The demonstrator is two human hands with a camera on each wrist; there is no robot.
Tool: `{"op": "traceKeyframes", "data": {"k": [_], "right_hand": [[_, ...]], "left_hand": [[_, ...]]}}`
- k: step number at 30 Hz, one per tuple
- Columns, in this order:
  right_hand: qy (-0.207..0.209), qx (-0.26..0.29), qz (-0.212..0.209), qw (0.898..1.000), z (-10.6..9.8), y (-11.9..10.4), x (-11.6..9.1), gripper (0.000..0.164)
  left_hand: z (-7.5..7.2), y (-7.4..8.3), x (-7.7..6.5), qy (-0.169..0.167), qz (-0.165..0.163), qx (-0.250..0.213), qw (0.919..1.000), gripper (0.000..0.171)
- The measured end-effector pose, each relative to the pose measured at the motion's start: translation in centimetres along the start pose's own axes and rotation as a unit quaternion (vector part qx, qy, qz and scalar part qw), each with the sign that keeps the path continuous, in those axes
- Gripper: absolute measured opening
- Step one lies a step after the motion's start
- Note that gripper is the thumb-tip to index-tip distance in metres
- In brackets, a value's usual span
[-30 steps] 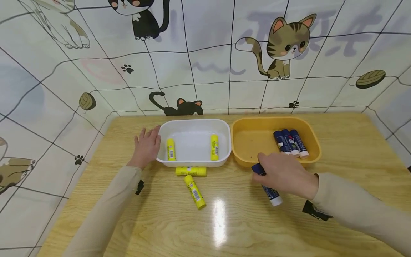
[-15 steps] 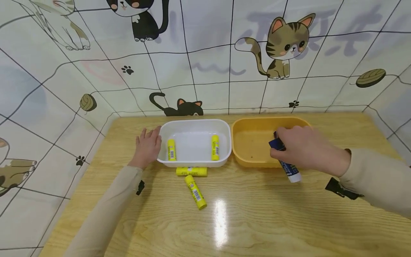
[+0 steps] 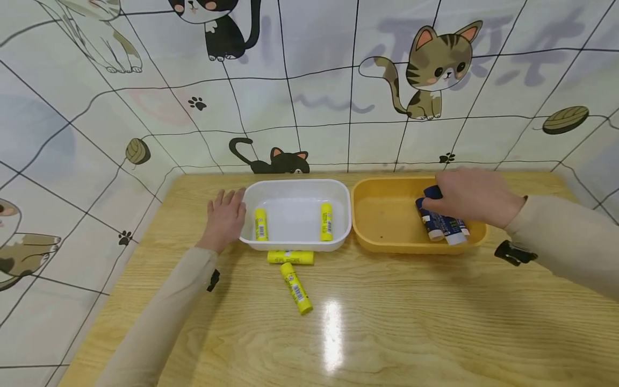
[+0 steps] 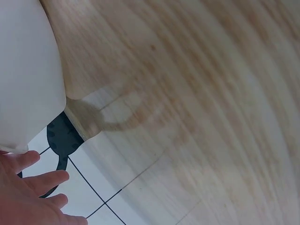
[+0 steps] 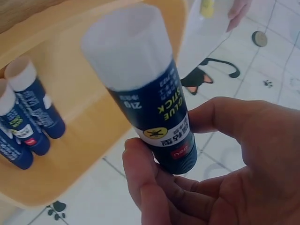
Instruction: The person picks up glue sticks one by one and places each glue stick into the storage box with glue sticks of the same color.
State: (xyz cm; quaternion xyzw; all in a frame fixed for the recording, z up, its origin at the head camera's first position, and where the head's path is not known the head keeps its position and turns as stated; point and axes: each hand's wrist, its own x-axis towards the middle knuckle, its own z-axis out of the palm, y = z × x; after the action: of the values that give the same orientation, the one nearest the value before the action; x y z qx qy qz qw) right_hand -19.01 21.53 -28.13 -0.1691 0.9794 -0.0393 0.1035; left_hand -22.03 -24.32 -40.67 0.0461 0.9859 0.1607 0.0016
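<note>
My right hand [image 3: 476, 199] pinches a dark blue glue stick [image 5: 145, 98] with a white end, held above the right side of the yellow tray [image 3: 382, 217]. Under it, several blue glue sticks [image 5: 36, 105] lie side by side in that tray, partly hidden in the head view. My left hand [image 3: 224, 219] touches the left wall of the white tray [image 3: 292, 217] with extended fingers. Inside the white tray are two yellow glue sticks, one at the left [image 3: 261, 224] and the other yellow stick [image 3: 326, 221] at the right.
In front of the white tray, a yellow glue stick [image 3: 290, 258] lies sideways against it. Another yellow glue stick [image 3: 296, 288] lies slantwise nearer on the wooden table [image 3: 387, 322]. A wall covering with printed cats [image 3: 319, 102] rises behind the trays.
My right hand has carried the blue glue stick from in front of the yellow tray up and to the right, over the sticks inside. My left hand stays at the white tray.
</note>
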Motion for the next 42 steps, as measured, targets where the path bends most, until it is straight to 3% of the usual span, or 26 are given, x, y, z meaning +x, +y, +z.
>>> {"op": "traceKeyframes", "data": {"k": [17, 30, 42], "right_hand": [[-0.051, 0.005, 0.015, 0.999, 4.3, 3.0, 4.9, 0.045], [-0.102, 0.015, 0.015, 0.995, 5.4, 1.6, 7.2, 0.037], [-0.099, -0.025, 0.047, 0.994, 5.9, 0.9, 8.0, 0.033]], "left_hand": [[0.0, 0.0, 0.0, 0.027, 0.024, -0.006, 0.9993, 0.047], [0.2, -0.1, 0.0, 0.031, 0.024, -0.012, 0.9991, 0.045], [0.1, -0.1, 0.0, 0.025, 0.017, -0.02, 0.9993, 0.045]]}}
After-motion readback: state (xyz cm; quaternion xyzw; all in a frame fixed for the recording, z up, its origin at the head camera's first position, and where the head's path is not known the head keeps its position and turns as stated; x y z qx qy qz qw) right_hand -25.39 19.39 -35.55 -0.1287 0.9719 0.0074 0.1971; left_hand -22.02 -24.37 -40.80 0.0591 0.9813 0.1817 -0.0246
